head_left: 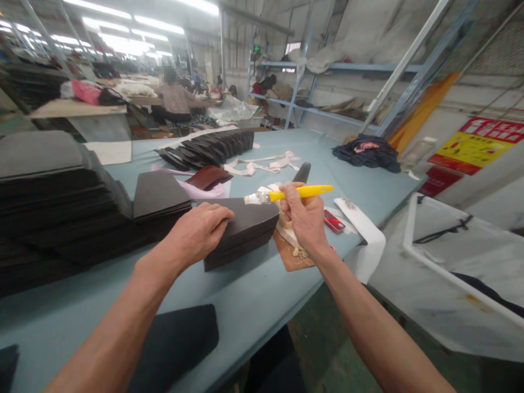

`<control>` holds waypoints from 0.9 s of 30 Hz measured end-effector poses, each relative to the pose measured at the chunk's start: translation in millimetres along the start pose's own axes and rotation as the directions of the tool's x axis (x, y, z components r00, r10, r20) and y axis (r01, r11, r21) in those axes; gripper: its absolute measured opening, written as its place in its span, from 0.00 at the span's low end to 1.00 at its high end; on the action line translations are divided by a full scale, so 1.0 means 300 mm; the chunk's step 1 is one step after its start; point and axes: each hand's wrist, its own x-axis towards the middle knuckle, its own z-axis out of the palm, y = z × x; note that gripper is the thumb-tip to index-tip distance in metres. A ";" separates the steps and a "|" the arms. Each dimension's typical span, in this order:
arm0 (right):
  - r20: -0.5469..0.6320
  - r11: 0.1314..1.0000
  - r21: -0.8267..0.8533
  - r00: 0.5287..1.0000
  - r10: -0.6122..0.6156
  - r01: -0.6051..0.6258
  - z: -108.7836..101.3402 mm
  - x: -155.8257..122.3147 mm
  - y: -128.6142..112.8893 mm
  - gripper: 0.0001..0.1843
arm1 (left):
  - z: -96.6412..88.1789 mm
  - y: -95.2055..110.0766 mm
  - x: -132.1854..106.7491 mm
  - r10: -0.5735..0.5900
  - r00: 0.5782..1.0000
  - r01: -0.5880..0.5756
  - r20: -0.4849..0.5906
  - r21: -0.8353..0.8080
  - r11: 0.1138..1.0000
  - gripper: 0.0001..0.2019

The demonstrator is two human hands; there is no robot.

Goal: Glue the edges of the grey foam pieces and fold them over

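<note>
A: Where is the yellow brush [305,191]?

B: Over the short dark stack [241,245], so I'll place everything by that. The right hand [303,221] has its fingers closed around the brush, and the whitish bristles point left above the stack's top. Whether they touch it, I can't tell.

A: And the left hand [200,232]?

B: At the stack's left edge, fingers curled close together over the top sheet. I can't tell whether they pinch it or only press.

A: What's to the right of the stack?

B: A brown board [292,263], just beside it (something pale and lumpy sits there, too blurred to name). Farther right of the stack come a small red object [334,221] and a bent white strip [370,240] hanging off the surface [254,311].

A: Left of it, and behind?

B: Tall dark stacks [49,229] to its left. Behind it, a reddish-brown piece [209,177], then a fanned row of dark pieces [213,147]. Well behind and to the right of the stack lies a dark cloth bundle [360,155].

A: Anything in front?

B: A flat dark sheet [192,327], partly covered by the left forearm.
</note>
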 end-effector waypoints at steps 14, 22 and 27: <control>0.370 0.999 0.017 0.929 0.020 -0.028 0.223 0.149 0.059 0.35 | 0.025 0.174 -0.034 -0.255 0.962 0.238 0.099 0.158 0.958 0.12; 0.462 1.000 -0.010 0.887 -0.011 0.018 0.343 0.194 0.117 0.32 | 0.024 0.176 -0.033 -0.280 0.951 0.261 0.131 0.147 0.954 0.09; 0.473 1.000 -0.012 0.881 0.008 -0.003 0.361 0.194 0.138 0.34 | 0.010 0.189 -0.035 -0.300 0.937 0.283 0.177 0.118 0.952 0.10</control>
